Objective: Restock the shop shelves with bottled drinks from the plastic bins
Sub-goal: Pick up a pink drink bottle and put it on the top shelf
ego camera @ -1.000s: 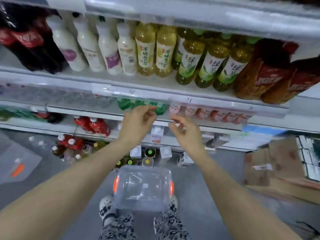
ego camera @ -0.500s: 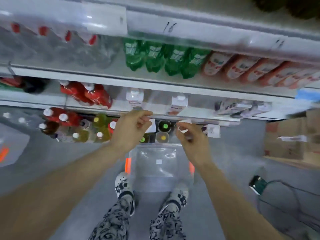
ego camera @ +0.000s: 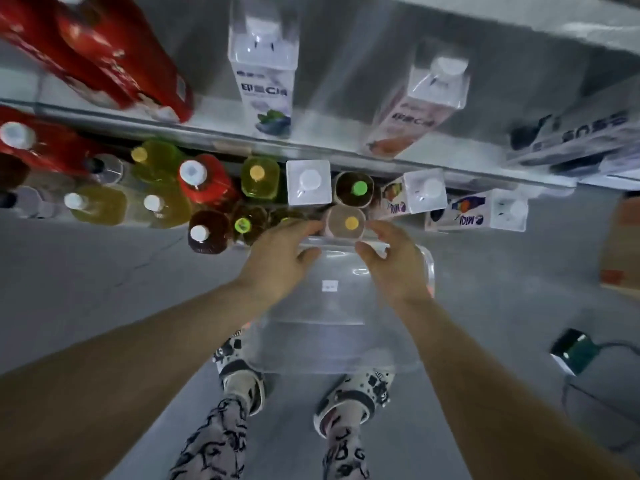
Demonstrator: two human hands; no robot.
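A clear, empty-looking plastic bin (ego camera: 329, 334) stands on the grey floor between my feet. My left hand (ego camera: 280, 258) and right hand (ego camera: 394, 261) are both at its far rim, fingers curled over the outside and thumbs inside, gripping it. Just beyond the rim, between my fingertips, stands a pinkish bottle with a yellow cap (ego camera: 346, 223). Behind it are a dark bottle with a green cap (ego camera: 355, 190) and a white carton (ego camera: 308, 181). Several more bottles (ego camera: 204, 181) crowd the floor to the left.
The lowest shelf edge (ego camera: 311, 147) runs across above the floor bottles, carrying a blueberry carton (ego camera: 266, 81), a pink carton (ego camera: 419, 109) and red bottles (ego camera: 104, 57). A cardboard box (ego camera: 623, 244) sits at right. A small device with a cable (ego camera: 573, 351) lies on the floor.
My view tilted down from the upper shelves to the floor. Both hands dropped from shelf height to the bin's far rim and closed on it.
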